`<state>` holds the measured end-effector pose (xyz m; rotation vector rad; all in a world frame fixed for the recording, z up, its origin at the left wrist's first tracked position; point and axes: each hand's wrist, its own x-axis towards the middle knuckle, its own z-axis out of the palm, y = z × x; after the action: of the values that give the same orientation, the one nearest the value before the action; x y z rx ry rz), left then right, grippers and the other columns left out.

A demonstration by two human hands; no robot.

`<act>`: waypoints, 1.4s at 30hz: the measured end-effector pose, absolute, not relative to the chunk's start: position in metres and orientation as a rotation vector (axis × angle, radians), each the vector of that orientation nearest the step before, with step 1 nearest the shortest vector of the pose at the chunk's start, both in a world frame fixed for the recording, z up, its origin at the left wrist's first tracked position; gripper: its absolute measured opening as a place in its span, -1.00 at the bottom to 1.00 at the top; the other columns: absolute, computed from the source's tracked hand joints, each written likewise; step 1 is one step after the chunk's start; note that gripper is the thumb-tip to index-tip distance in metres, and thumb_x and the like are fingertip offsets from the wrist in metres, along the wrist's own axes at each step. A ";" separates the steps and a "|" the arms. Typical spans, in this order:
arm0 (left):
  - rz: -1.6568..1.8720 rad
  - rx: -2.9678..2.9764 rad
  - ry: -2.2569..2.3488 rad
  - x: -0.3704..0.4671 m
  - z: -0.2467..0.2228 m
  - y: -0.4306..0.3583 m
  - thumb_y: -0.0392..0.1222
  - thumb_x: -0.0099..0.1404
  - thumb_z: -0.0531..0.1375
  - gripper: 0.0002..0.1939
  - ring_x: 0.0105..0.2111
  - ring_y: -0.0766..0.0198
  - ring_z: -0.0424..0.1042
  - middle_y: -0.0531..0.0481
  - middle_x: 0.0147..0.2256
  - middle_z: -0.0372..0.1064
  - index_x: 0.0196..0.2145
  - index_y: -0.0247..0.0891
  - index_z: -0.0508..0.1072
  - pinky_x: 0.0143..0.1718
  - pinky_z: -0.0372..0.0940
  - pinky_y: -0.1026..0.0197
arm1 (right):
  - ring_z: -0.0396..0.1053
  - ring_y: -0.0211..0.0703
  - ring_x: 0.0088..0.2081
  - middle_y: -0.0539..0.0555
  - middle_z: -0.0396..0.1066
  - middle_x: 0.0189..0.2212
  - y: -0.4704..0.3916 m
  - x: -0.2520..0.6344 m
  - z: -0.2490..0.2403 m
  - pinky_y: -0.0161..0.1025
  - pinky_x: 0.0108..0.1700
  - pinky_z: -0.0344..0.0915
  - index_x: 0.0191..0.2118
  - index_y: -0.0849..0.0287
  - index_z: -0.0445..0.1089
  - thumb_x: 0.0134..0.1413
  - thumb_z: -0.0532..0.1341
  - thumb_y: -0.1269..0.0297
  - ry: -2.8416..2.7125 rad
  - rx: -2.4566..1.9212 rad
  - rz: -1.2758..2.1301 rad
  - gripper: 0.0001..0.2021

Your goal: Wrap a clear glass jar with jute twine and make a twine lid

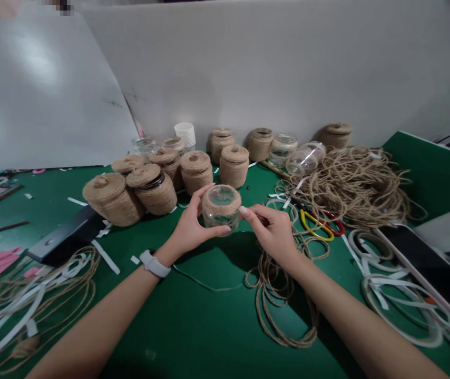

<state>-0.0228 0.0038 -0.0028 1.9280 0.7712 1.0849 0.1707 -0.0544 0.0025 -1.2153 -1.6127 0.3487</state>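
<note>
A clear glass jar [221, 220] is gripped in my left hand [193, 221], thumb across its near side and fingers round its left. Jute twine circles the upper end of the jar, while the glass below is bare. My right hand [270, 226] is at the jar's right side, thumb and forefinger pinched on the jute twine [248, 209] where it meets the jar. A loose coil of twine [284, 316] hangs under the right hand onto the green table [205, 326].
Several twine-wrapped jars [110, 202] stand behind and left. Bare glass jars [307, 158] and a big twine heap [363, 184] lie at the back right. Yellow-handled scissors [315, 227], tape strips [402, 310] and a phone [426, 268] are on the right. A dark box [65, 237] lies left.
</note>
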 end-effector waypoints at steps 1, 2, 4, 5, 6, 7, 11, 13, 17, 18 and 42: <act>1.066 1.916 0.752 -0.023 -0.001 0.004 -0.08 -0.03 0.46 -0.09 0.24 -0.08 0.18 -0.21 0.25 0.14 0.20 -0.12 0.13 0.22 0.17 -0.12 | 0.02 -0.38 -0.63 -0.12 0.09 -0.71 -0.055 0.170 0.002 -0.34 -0.55 -0.05 -0.53 0.20 0.42 0.26 0.13 0.08 -1.611 -1.213 0.328 -0.59; 1.045 1.899 0.733 -0.024 0.000 0.004 -0.08 -0.04 0.47 -0.11 0.23 -0.08 0.20 -0.22 0.23 0.17 0.18 -0.13 0.15 0.22 0.17 -0.14 | 0.04 -0.38 -0.63 -0.11 0.11 -0.70 -0.055 0.170 0.002 -0.34 -0.55 -0.04 -0.53 0.20 0.41 0.27 0.13 0.09 -1.612 -1.209 0.309 -0.60; 0.996 1.861 0.700 -0.025 0.004 0.005 -0.10 -0.06 0.47 -0.13 0.21 -0.09 0.23 -0.22 0.20 0.21 0.15 -0.14 0.18 0.22 0.16 -0.17 | 0.06 -0.38 -0.62 -0.10 0.14 -0.69 -0.054 0.170 0.001 -0.34 -0.54 -0.02 -0.55 0.19 0.38 0.27 0.12 0.10 -1.623 -1.198 0.261 -0.60; 0.966 1.843 0.685 -0.026 0.006 0.005 -0.12 -0.06 0.47 -0.14 0.20 -0.09 0.24 -0.22 0.19 0.22 0.15 -0.14 0.18 0.22 0.16 -0.18 | 0.07 -0.37 -0.62 -0.10 0.14 -0.69 -0.054 0.170 0.001 -0.34 -0.53 -0.02 -0.57 0.19 0.34 0.27 0.12 0.09 -1.636 -1.194 0.230 -0.58; 0.937 1.826 0.670 -0.027 0.008 0.005 -0.13 -0.06 0.47 -0.14 0.20 -0.09 0.24 -0.21 0.18 0.22 0.14 -0.13 0.19 0.21 0.16 -0.18 | 0.06 -0.37 -0.62 -0.09 0.12 -0.70 -0.054 0.171 0.000 -0.33 -0.53 -0.02 -0.61 0.18 0.30 0.27 0.12 0.07 -1.655 -1.194 0.203 -0.55; 0.906 1.811 0.654 -0.029 0.010 0.005 -0.15 -0.06 0.47 -0.15 0.20 -0.09 0.24 -0.20 0.18 0.23 0.14 -0.12 0.19 0.21 0.17 -0.18 | 0.06 -0.36 -0.62 -0.09 0.10 -0.71 -0.053 0.172 0.000 -0.33 -0.53 -0.03 -0.65 0.17 0.24 0.27 0.11 0.05 -1.678 -1.195 0.186 -0.51; 0.782 1.752 0.572 -0.033 0.015 0.003 -0.14 -0.01 0.45 -0.16 0.22 -0.07 0.21 -0.17 0.20 0.21 0.17 -0.07 0.19 0.20 0.19 -0.14 | 0.06 -0.36 -0.63 -0.08 0.05 -0.73 -0.054 0.171 0.000 -0.32 -0.53 -0.04 -0.73 0.16 0.10 0.25 0.09 -0.05 -1.764 -1.171 0.258 -0.40; 0.762 1.682 0.521 -0.033 0.016 0.002 0.00 0.03 0.42 -0.18 0.22 -0.09 0.22 -0.18 0.21 0.21 0.19 -0.08 0.21 0.20 0.18 -0.12 | 0.06 -0.37 -0.64 -0.08 0.05 -0.73 -0.057 0.167 0.000 -0.32 -0.54 -0.04 -0.73 0.16 0.12 0.24 0.09 -0.08 -1.779 -1.138 0.320 -0.40; 0.808 1.572 0.533 -0.031 0.015 -0.001 0.20 0.12 0.31 -0.28 0.17 -0.08 0.28 -0.20 0.16 0.29 0.15 -0.16 0.31 0.20 0.17 -0.07 | 0.04 -0.38 -0.65 -0.09 0.05 -0.73 -0.061 0.161 -0.001 -0.33 -0.56 -0.06 -0.73 0.17 0.12 0.26 0.10 -0.05 -1.801 -1.082 0.322 -0.41; 0.813 1.568 0.555 -0.030 0.015 -0.002 0.18 0.13 0.31 -0.30 0.16 -0.07 0.29 -0.20 0.15 0.31 0.14 -0.18 0.32 0.19 0.17 -0.04 | 0.05 -0.38 -0.65 -0.09 0.06 -0.72 -0.062 0.161 -0.002 -0.33 -0.56 -0.05 -0.72 0.17 0.14 0.26 0.10 -0.03 -1.814 -1.069 0.301 -0.42; 0.896 1.353 0.623 -0.027 0.023 0.000 -0.15 0.08 0.18 -0.49 0.08 -0.06 0.37 -0.14 0.03 0.46 0.02 -0.28 0.47 0.11 0.22 -0.03 | 0.13 -0.24 -0.52 -0.01 0.23 -0.64 -0.054 0.173 -0.007 -0.24 -0.42 0.06 -0.56 0.14 0.32 0.27 0.14 0.09 -1.852 -1.051 -0.034 -0.60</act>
<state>-0.0271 0.0000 0.0232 1.3533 0.6233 0.8962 0.1731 -0.0543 -0.0068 -1.0509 -1.8523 -0.0336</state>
